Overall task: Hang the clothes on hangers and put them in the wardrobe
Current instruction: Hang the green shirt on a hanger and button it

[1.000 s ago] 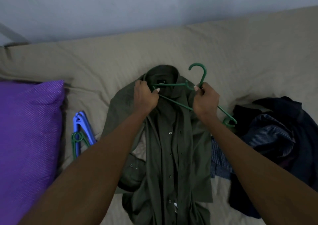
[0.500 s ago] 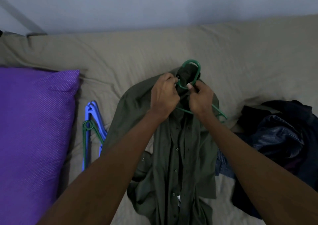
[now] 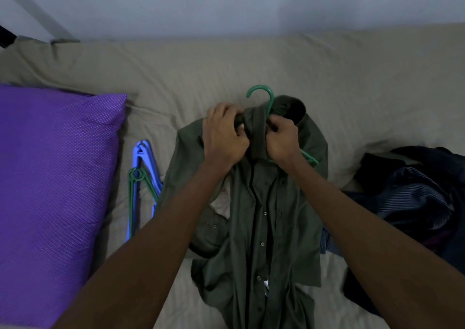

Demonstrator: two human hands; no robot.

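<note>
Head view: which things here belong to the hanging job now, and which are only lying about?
In the job now:
- olive shirt, gripped at the collar
- green hanger, hook sticking out of the collar
- left hand, right hand

Lying about:
- spare hangers on the bed
- dark clothes pile, perhaps next
- purple pillow

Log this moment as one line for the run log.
step: fitting hanger into shirt | left hand: grips collar | right hand: grips collar | wardrobe: unseen

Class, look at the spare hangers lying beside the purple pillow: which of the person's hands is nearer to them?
Left. The left hand grips the olive shirt collar, just right of the spare hangers; the right hand is farther right, across the collar.
</note>
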